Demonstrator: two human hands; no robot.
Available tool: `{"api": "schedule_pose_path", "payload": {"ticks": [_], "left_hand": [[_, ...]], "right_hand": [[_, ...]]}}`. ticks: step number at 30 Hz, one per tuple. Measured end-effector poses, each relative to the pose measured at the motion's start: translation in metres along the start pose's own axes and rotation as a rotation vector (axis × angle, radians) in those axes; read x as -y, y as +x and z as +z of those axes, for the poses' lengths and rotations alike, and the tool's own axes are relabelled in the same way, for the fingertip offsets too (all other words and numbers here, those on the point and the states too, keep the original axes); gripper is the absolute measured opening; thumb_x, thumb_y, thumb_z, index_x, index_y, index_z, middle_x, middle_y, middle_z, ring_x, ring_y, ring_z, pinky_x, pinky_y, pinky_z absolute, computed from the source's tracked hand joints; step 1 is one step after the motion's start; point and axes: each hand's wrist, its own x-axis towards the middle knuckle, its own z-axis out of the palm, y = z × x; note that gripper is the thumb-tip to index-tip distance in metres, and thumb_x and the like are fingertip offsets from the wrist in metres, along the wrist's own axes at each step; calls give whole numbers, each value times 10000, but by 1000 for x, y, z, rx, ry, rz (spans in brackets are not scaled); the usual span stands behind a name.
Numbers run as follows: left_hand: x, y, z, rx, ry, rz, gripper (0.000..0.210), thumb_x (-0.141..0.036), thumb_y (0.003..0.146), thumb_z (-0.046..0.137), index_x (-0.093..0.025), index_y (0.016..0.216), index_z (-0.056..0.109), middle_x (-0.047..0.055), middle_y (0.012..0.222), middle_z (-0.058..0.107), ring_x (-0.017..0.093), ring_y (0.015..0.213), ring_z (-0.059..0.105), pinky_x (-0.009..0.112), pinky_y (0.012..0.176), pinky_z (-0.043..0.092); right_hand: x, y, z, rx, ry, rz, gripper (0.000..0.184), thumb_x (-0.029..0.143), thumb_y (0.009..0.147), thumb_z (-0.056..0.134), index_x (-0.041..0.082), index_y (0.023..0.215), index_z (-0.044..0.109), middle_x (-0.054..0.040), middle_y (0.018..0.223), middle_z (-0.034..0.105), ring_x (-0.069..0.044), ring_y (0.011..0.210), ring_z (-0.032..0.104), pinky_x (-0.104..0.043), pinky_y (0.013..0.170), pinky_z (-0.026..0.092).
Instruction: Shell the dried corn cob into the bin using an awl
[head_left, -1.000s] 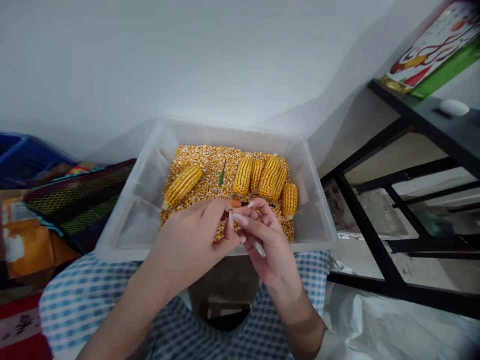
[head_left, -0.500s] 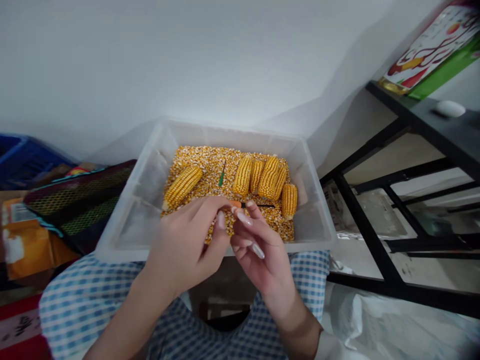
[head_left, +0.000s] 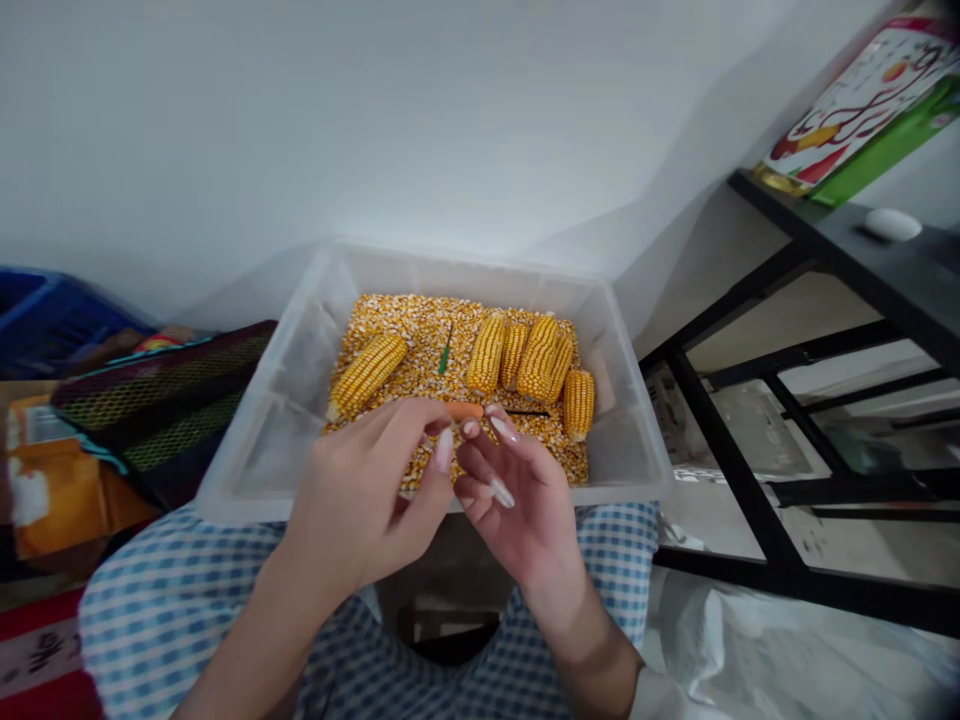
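Over the kernels in the bin, a screwdriver (head_left: 466, 410) with an orange handle and thin dark shaft points right. My left hand (head_left: 367, 480) has its fingers closed around the handle's left end, its grip partly hidden behind the knuckles. Palm up, my right hand (head_left: 525, 490) has curled fingers, the tips against the handle near the shaft. A second, green-handled screwdriver (head_left: 444, 358) lies on the loose corn kernels (head_left: 412, 312). One corn cob (head_left: 367, 375) rests at the left; several more, such as a long cob (head_left: 538, 358), sit at the right.
The translucent plastic bin (head_left: 251, 440) rests against my lap in checked cloth (head_left: 180, 590). A black metal rack (head_left: 739, 450) stands close on the right, with a bottle (head_left: 847, 110) on top. At the left are a mesh bag (head_left: 165, 410) and a blue crate (head_left: 60, 325).
More of the orange handle shows between my hands now. My right fingers have shifted slightly left along the screwdriver, off its shaft. The cobs and the green screwdriver stay put.
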Motion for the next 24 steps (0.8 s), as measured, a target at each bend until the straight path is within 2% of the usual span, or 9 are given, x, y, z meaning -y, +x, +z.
{"api": "schedule_pose_path", "payload": {"ticks": [5, 10, 16, 24], "left_hand": [[1, -2, 1, 47, 8, 16, 184, -205, 798, 463, -192, 973, 518, 33, 863, 629, 161, 753, 594, 267, 673, 465], [1, -2, 3, 69, 26, 29, 154, -213, 787, 458, -191, 928, 518, 36, 833, 627, 168, 737, 592, 269, 641, 451], [1, -1, 5, 78, 12, 23, 137, -207, 792, 455, -195, 916, 512, 31, 824, 624, 159, 721, 591, 254, 622, 444], [1, -2, 6, 97, -44, 36, 131, -202, 792, 455, -182, 906, 517, 26, 814, 620, 152, 719, 591, 245, 623, 438]], "right_hand": [[-2, -2, 1, -20, -65, -47, 186, 218, 707, 631, 244, 882, 574, 32, 830, 629, -43, 457, 362, -177, 476, 392], [-5, -3, 2, -20, -103, -84, 318, 124, 657, 675, 257, 918, 551, 50, 818, 619, -43, 537, 470, -159, 519, 414], [-5, -4, 2, -17, -115, -122, 317, 121, 660, 670, 258, 915, 541, 67, 735, 601, -51, 586, 518, -154, 546, 436], [-4, -5, 2, 6, -99, -122, 277, 102, 696, 628, 244, 911, 523, 57, 745, 599, -57, 610, 534, -148, 547, 426]]}}
